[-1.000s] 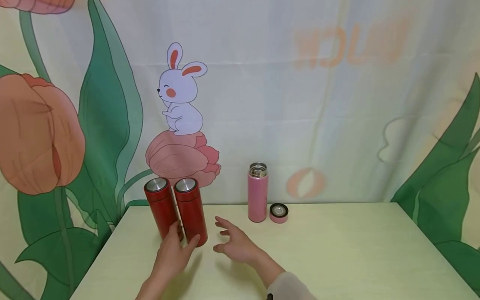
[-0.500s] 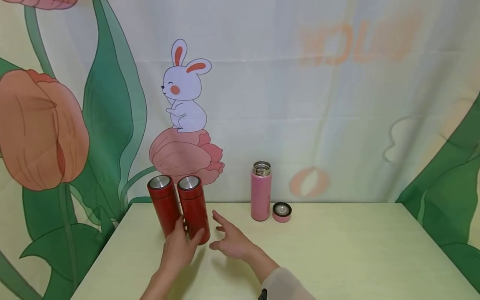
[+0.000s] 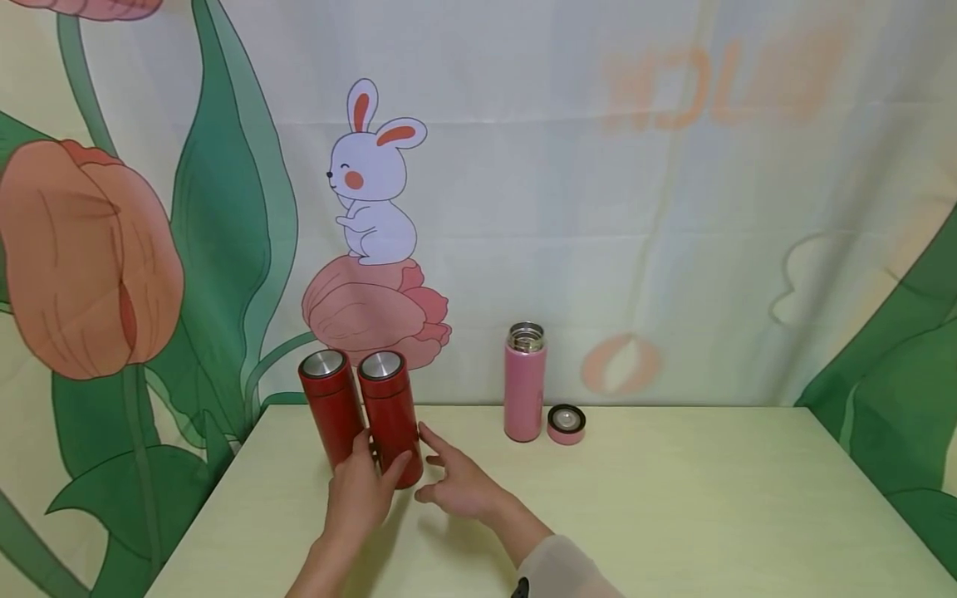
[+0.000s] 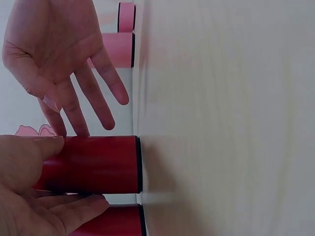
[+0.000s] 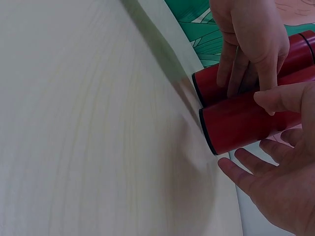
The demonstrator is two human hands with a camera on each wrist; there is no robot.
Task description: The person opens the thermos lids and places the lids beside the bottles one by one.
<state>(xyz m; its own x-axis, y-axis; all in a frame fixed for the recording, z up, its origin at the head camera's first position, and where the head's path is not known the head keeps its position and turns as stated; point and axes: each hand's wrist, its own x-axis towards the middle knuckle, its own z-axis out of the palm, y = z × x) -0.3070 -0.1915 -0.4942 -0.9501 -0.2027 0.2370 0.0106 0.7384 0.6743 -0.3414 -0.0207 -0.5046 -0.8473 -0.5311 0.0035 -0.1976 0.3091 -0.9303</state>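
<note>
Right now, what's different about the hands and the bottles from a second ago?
The right hand moved left, closer to the right red thermos; I can't tell if it touches. The left hand seems to have shifted slightly forward, and pinches that thermos between thumb and fingers. Both red thermoses stayed put, including the left red thermos, and so did the open pink thermos and pink lid.
</note>
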